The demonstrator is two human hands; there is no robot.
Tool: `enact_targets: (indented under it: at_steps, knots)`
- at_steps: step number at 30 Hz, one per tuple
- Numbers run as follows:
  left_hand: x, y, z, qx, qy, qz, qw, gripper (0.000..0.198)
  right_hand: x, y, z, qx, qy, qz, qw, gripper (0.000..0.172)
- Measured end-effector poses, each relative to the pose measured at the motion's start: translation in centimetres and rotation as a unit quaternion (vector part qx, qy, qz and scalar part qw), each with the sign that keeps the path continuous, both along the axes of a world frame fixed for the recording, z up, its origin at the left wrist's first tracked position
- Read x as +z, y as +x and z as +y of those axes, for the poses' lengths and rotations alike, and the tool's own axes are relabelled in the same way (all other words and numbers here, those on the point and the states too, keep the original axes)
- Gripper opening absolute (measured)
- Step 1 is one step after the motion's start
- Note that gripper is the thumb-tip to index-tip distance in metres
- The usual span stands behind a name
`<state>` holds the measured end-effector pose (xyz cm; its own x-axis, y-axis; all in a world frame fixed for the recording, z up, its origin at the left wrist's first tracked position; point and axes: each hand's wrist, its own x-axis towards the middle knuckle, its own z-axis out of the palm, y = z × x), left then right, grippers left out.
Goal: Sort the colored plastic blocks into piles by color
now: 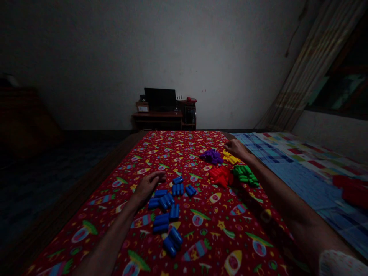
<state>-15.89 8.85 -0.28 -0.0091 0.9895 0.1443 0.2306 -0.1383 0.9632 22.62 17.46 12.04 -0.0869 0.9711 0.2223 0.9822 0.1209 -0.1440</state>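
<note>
Red cloth (218, 226) bears colour-grouped piles (220, 175): left hand (148, 186) flat, empty, beside blue pieces (166, 203); right hand (236, 147) on yellow pieces (230, 158), grip indiscernible.

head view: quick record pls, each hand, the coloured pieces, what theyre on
left hand: open, flat on the cloth, beside blue pieces
right hand: at yellow pieces; grip unclear
purple pieces: pile just left of the yellow
red pieces: pile nearer the person, beside green pieces
blue pieces: scattered, apart from the other piles
background: desk with monitor at the wall
</note>
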Motion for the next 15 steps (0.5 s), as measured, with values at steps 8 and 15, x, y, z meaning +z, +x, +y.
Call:
enact_targets:
  at_steps: [8, 15]
  knots:
    - [0.8, 1.4, -0.4, -0.008, 0.005, 0.012, 1.000, 0.075, -4.1, -5.7, -11.6, 0.268, -0.041, 0.241, 0.932, 0.048]
    - [3.5, 2.1, -7.5, -0.122, 0.091, 0.292, 0.944, 0.084, -11.1, -6.9, -16.2, 0.338, -0.071, 0.172, 0.923, 0.073]
